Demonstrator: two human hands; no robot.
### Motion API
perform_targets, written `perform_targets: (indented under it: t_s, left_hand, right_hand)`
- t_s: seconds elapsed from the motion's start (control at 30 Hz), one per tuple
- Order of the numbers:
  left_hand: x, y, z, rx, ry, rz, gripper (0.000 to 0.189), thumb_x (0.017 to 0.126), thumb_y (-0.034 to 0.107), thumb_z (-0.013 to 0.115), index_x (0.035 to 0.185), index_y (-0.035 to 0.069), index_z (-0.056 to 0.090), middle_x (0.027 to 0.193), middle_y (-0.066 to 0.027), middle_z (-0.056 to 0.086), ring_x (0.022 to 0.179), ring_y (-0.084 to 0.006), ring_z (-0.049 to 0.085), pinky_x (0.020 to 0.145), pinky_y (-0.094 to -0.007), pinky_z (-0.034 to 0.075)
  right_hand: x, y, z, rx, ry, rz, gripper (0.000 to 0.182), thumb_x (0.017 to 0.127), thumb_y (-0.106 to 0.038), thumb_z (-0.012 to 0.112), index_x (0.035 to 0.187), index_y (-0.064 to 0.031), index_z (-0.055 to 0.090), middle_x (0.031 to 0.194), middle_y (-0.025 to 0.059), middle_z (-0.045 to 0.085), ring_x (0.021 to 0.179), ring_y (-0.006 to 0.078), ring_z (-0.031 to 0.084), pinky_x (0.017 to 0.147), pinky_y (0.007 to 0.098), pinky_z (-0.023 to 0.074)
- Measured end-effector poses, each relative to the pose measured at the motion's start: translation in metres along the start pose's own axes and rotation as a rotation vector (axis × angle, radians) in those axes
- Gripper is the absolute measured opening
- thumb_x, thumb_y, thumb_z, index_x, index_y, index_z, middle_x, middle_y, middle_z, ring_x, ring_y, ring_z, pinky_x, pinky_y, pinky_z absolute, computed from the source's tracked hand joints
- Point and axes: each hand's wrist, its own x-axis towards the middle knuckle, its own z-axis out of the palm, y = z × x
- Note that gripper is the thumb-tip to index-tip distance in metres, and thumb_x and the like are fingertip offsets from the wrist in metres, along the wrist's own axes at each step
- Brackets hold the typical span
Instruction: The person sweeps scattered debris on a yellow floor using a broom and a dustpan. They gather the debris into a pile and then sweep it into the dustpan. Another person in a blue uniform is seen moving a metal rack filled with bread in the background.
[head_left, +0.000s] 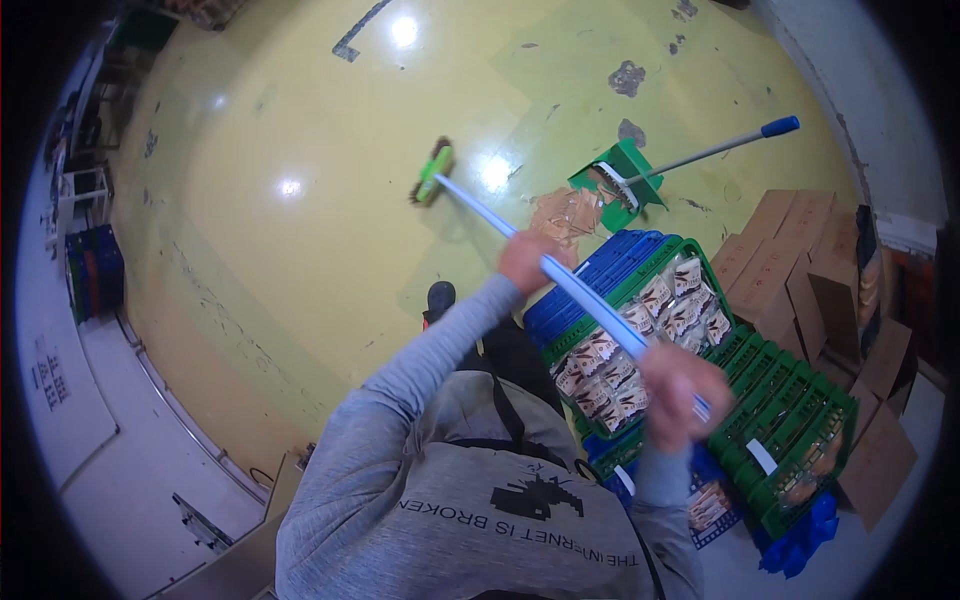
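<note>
Both my hands hold a push broom by its light-blue handle (596, 307). My left hand (531, 261) grips the lower part of the shaft. Blurred by motion, my right hand (682, 394) closes around the shaft near its upper end. The broom's bright green head (433, 174), with dark bristles, is on the yellow floor ahead. To its right lies a heap of brown scraps (566, 214), at the mouth of a green dustpan (634, 161). A second brush (619, 186) with a grey, blue-ended handle rests in the dustpan.
Close on my right, a green crate (697, 262) of packaged goods tops a stack, with more green crates (780, 420) behind it. Cardboard boxes (772, 262) stand along the right wall (840, 82). Blue crates (95, 270) are at far left. The floor (262, 247) has worn patches.
</note>
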Motion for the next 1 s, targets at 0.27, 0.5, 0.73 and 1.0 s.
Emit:
perform_targets:
  t_s: [0.27, 0.5, 0.73, 1.0]
  left_hand:
    - [-0.023, -0.057, 0.075, 0.12, -0.295, 0.057, 0.021, 0.065, 0.02, 0.059, 0.049, 0.008, 0.051, 0.054, -0.0104, 0.052, 0.056, -0.0298, 0.051, 0.057, -0.0407, 0.042]
    - [0.011, 0.047, 0.133, 0.02, -0.85, 0.331, 0.015, 0.065, 0.029, 0.06, 0.065, 0.014, 0.059, 0.06, -0.0081, 0.057, 0.063, -0.0304, 0.057, 0.059, -0.0398, 0.045]
    - [0.077, 0.173, 0.09, -0.145, -1.388, 0.655, 0.02, 0.061, 0.029, 0.064, 0.08, 0.022, 0.064, 0.066, -0.0054, 0.06, 0.062, -0.027, 0.059, 0.056, -0.0384, 0.047]
    - [0.101, 0.154, 0.056, 0.059, -2.179, 1.159, 0.023, 0.075, 0.026, 0.048, 0.08, 0.007, 0.06, 0.067, -0.0144, 0.059, 0.063, -0.0301, 0.06, 0.052, -0.0384, 0.048]
  right_hand:
    - [-0.047, 0.038, 0.009, 0.131, 0.018, 0.3, 0.023, 0.077, -0.011, 0.047, 0.059, 0.0041, 0.052, 0.057, 0.0089, 0.054, 0.048, 0.0161, 0.051, 0.047, 0.0261, 0.0417]
    - [-0.031, -0.021, -0.065, 0.13, 0.285, 0.115, 0.027, 0.079, -0.014, 0.049, 0.058, 0.0017, 0.05, 0.053, 0.0076, 0.05, 0.044, 0.0182, 0.048, 0.046, 0.0296, 0.0411]
    - [0.015, -0.1, -0.127, 0.587, 0.176, 0.18, 0.037, 0.082, -0.037, 0.05, 0.086, -0.0006, 0.048, 0.076, 0.0123, 0.052, 0.078, 0.0221, 0.05, 0.077, 0.0383, 0.0426]
    - [0.004, -0.042, 0.01, 0.877, 0.35, 1.564, 0.063, 0.078, -0.02, 0.059, 0.123, 0.0019, 0.021, 0.094, 0.0169, 0.051, 0.072, 0.0241, 0.059, 0.06, 0.0342, 0.052]
